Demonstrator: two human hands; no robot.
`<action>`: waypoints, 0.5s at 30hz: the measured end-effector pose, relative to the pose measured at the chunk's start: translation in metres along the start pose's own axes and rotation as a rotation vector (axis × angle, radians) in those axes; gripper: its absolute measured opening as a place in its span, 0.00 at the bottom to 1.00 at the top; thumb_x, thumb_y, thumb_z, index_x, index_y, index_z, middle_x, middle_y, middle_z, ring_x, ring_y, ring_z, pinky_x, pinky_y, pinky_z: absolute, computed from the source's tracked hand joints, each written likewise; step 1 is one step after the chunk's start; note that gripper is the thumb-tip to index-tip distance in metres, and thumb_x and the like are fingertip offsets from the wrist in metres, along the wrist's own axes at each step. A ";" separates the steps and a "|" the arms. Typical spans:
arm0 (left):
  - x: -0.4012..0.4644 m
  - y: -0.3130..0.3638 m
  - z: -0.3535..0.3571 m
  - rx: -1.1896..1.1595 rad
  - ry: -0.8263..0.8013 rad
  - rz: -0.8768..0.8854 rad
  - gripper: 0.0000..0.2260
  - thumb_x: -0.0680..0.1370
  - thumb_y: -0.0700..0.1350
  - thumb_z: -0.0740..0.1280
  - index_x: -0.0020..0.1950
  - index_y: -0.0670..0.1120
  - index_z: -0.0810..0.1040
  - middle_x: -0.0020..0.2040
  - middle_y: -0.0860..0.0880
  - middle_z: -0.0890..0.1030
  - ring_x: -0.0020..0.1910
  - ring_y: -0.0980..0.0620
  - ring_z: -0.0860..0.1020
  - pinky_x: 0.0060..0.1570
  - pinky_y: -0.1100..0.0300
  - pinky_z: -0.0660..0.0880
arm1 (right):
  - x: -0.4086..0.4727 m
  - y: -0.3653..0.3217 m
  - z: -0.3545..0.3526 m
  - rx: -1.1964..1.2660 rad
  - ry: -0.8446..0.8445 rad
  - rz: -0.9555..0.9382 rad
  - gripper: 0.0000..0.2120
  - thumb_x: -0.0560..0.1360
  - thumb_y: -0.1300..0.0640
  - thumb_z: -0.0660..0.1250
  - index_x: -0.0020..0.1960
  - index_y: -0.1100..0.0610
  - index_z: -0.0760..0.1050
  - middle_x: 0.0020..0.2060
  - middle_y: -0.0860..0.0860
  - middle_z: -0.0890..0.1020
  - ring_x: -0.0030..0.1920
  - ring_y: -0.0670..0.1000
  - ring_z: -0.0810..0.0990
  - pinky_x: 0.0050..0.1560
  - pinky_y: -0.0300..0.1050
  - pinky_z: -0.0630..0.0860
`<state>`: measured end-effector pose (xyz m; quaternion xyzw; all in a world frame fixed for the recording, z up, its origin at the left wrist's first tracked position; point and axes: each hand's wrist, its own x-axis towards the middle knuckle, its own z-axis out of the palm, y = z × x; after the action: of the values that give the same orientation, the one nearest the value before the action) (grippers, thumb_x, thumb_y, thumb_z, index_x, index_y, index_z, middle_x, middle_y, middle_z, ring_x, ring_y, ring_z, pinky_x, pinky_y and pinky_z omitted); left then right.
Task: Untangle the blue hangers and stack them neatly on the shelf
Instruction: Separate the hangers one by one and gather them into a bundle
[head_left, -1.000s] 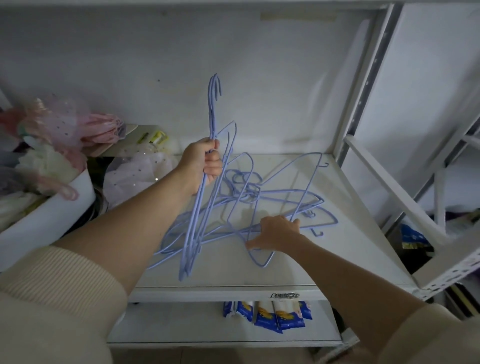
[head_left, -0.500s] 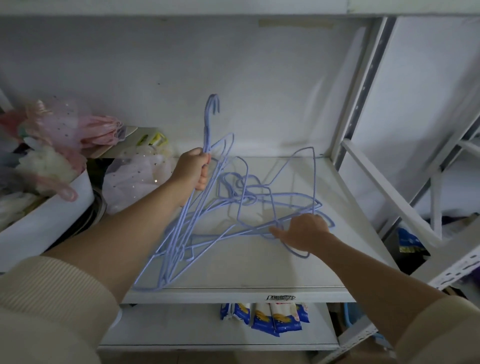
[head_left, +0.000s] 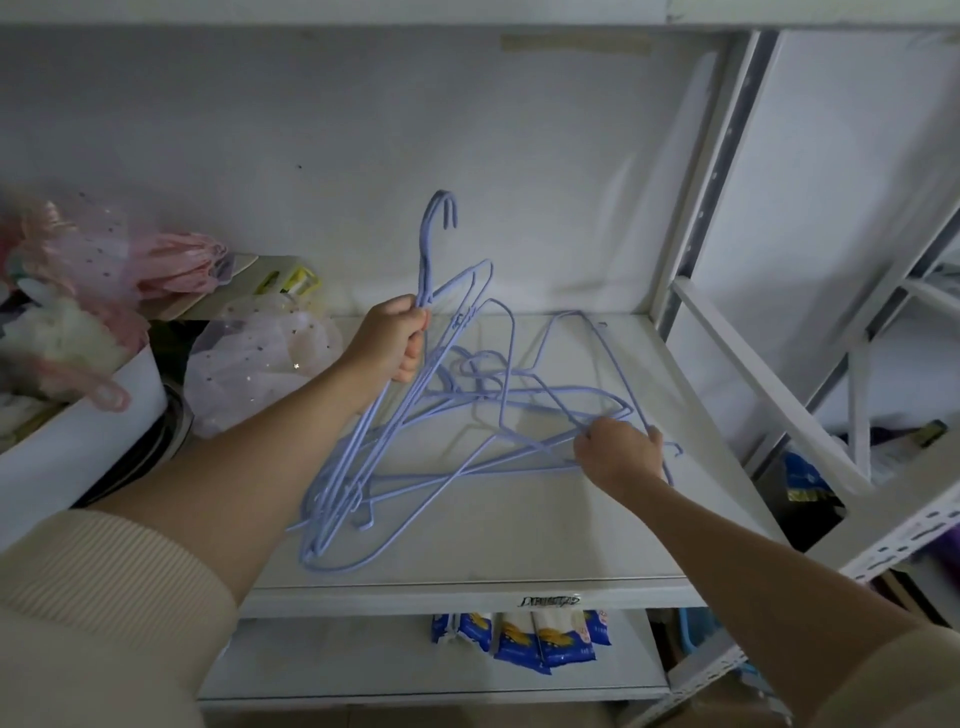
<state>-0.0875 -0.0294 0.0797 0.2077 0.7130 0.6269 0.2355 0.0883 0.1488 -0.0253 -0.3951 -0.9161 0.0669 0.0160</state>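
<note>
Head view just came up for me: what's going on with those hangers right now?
A person is sorting a tangle of thin blue wire hangers on the white metal shelf. The left hand grips a bunch of hangers near their necks, tilted up with the hooks pointing high and the lower ends on the shelf. The right hand pinches wires of the loose tangle lying flat. The two groups look interlocked; no neat stack yet.
</note>
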 end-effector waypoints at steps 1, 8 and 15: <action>0.001 0.001 0.000 0.001 -0.003 -0.008 0.14 0.80 0.38 0.53 0.35 0.48 0.62 0.17 0.56 0.58 0.14 0.59 0.54 0.23 0.74 0.53 | 0.001 -0.001 -0.003 0.063 0.016 0.009 0.13 0.76 0.54 0.53 0.45 0.57 0.74 0.41 0.56 0.82 0.51 0.58 0.81 0.67 0.53 0.61; -0.007 0.003 -0.009 0.024 -0.056 -0.057 0.15 0.82 0.39 0.52 0.35 0.47 0.63 0.18 0.56 0.58 0.14 0.60 0.54 0.22 0.75 0.54 | -0.001 0.015 -0.025 0.210 0.042 0.052 0.15 0.76 0.53 0.54 0.46 0.61 0.74 0.45 0.61 0.82 0.49 0.62 0.79 0.48 0.47 0.71; -0.022 0.009 -0.019 0.010 -0.069 -0.053 0.15 0.82 0.39 0.50 0.36 0.47 0.63 0.16 0.55 0.58 0.14 0.60 0.54 0.22 0.75 0.54 | -0.012 0.014 -0.028 0.171 0.055 0.074 0.13 0.75 0.66 0.55 0.55 0.65 0.74 0.53 0.63 0.81 0.55 0.63 0.80 0.51 0.49 0.74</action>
<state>-0.0813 -0.0562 0.0921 0.2112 0.7129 0.6093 0.2756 0.1087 0.1523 0.0006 -0.4274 -0.8910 0.1348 0.0722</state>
